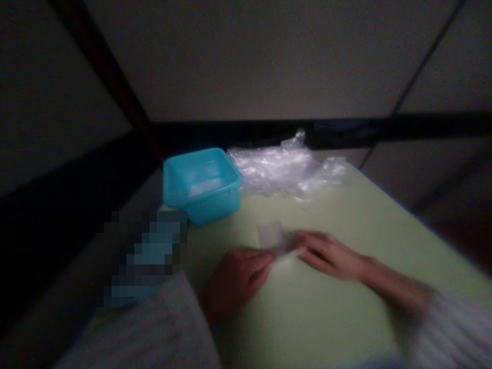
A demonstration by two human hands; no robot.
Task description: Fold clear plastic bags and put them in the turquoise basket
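A small, thin, whitish translucent piece (271,234), like a little plastic bag, is held between my two hands above the light green tabletop (307,318). My left hand (242,277) pinches its lower left edge, with the fingers closed. On the other side my right hand (330,253) has its fingertips closed on the right part of the piece. Motion blur hides the fine detail at the fingertips, and I cannot make out whether anything is inside the piece.
A turquoise plastic basket (215,205) stands at the back left, with something pale inside. Beside it, a heap of clear plastic bags (277,166) lies along the back edge. A pixelated blue-green area is at the left edge. Grey panels rise behind the table.
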